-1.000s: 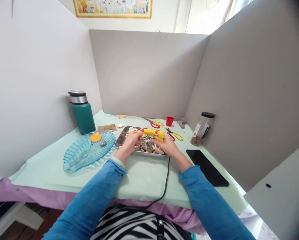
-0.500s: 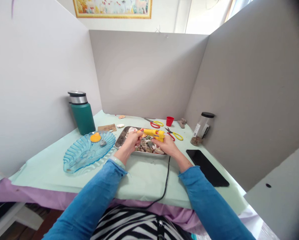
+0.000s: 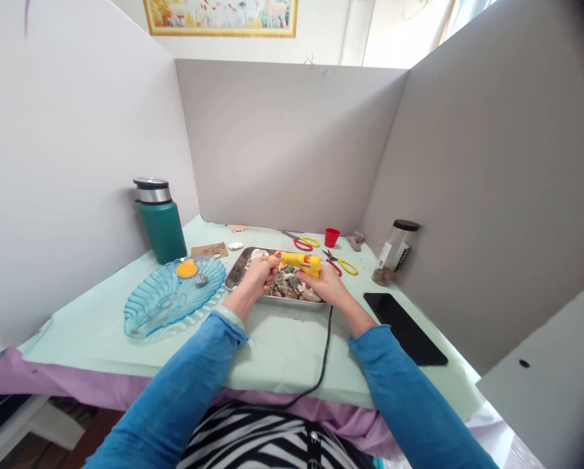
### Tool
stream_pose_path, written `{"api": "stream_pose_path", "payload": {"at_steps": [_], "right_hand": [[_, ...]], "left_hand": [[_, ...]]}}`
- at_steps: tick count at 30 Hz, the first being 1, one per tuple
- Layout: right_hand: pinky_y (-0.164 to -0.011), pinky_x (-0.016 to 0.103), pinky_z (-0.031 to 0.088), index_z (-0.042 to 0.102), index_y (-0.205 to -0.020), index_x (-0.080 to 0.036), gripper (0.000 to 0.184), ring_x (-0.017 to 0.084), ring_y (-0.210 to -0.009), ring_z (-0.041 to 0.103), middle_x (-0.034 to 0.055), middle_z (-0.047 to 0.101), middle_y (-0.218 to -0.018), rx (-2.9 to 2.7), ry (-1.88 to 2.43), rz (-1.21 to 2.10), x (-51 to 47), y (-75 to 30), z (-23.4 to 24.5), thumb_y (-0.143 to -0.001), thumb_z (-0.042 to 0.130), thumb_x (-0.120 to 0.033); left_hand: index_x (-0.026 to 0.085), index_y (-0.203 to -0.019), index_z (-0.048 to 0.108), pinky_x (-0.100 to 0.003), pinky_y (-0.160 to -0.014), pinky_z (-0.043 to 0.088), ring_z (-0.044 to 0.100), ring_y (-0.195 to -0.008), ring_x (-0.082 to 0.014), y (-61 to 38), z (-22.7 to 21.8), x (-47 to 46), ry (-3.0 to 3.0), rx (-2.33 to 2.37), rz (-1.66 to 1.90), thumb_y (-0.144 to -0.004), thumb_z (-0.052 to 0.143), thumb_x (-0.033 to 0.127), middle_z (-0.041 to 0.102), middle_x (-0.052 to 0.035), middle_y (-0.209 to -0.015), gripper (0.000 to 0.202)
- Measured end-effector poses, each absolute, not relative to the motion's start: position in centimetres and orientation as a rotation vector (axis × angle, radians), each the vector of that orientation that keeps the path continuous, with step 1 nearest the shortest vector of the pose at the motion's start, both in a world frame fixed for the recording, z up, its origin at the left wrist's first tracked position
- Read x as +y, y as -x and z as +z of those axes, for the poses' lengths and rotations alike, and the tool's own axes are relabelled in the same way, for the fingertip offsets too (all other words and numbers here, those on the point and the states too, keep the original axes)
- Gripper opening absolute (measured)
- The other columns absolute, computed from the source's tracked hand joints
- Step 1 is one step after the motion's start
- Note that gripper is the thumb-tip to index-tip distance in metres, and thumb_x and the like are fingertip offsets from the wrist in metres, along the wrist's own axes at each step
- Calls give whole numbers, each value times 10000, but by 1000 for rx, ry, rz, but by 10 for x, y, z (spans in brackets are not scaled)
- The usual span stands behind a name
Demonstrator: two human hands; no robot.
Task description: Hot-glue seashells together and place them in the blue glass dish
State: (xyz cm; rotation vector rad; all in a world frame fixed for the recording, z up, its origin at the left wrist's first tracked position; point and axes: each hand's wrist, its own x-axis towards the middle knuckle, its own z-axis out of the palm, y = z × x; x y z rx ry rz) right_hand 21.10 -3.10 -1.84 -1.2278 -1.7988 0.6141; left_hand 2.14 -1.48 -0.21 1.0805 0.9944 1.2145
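My right hand (image 3: 323,282) is closed round the handle of a yellow glue gun (image 3: 301,261), whose orange nozzle points left. My left hand (image 3: 259,272) is pinched at that nozzle, holding something small I cannot make out. Both hands hover over a metal tray (image 3: 236,270) filled with several shells and stones. The gun's black cord (image 3: 325,352) runs back over the table's front edge.
A blue shell-shaped glass dish (image 3: 169,296) with an orange piece lies left. Behind stand a green flask (image 3: 160,220), two red-and-yellow scissors (image 3: 301,241), a red cup (image 3: 331,236) and a clear jar (image 3: 395,250). A black phone (image 3: 403,326) lies right. Grey partitions surround the table.
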Motion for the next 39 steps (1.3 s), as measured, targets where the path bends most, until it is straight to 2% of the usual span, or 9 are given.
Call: {"api": "stream_pose_path", "payload": {"at_steps": [23,32,39], "right_hand": [[-545,259,390,660,-717,-166,342,168,-587,561,23,643,-624,-1781,1243,622,-33,-210,-17,-748,662,-507],[-545,252,385,665,-723,-162,359,157,-581,546,16,635,-622,-1791,1233,616,-31,-210,-18,-752,655,-519],[-537,254,381,657,-710,-161,364,156,-566,539,15,630,-610,-1792,1242,611,-31,-210,-18,-746,654,-524]], "left_hand": [[177,-652,454,-185,-360,148,263,-324,-18,-21,-1,-16,-1078,997,1191,-751,683,202,419,69,-463,250],[183,-631,423,-184,-353,136,242,-316,-14,-22,-1,-16,-1074,987,1231,-755,625,163,390,75,-451,238],[180,-665,457,-185,-363,139,253,-319,-17,-22,-2,-16,-1077,1009,1221,-727,681,198,404,77,-458,233]]}}
